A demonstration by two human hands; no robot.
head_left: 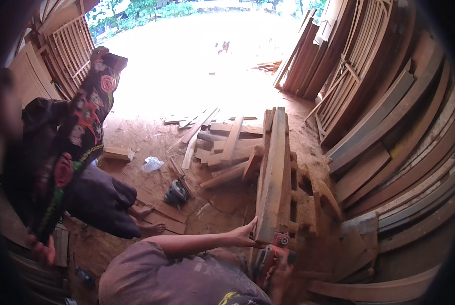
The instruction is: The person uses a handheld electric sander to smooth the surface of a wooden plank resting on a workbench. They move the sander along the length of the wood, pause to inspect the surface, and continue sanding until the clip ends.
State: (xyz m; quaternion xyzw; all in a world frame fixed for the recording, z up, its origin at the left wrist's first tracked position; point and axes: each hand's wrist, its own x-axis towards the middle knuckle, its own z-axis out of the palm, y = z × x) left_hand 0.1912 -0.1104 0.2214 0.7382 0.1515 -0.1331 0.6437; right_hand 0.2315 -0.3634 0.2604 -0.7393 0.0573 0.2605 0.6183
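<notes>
A long wooden beam (273, 173) lies on a stack of timber and points away from me. At its near left corner is my left hand (243, 235), holding the beam with fingers along the side and thumb toward the end. My right hand (282, 267) is closed around a red and black electric planer (268, 264), which sits at the beam's near end. Part of the planer's body is hidden by my right hand and its underside is out of sight.
Another person (98, 198) is close on my left, in dark clothes with a flowered pattern. Offcuts (227, 147) litter the ground beyond, near a dark power tool (175, 192) and a white plastic bag (152, 163). Planks (405, 188) lean along the right side, beside a wooden lattice frame (352, 76).
</notes>
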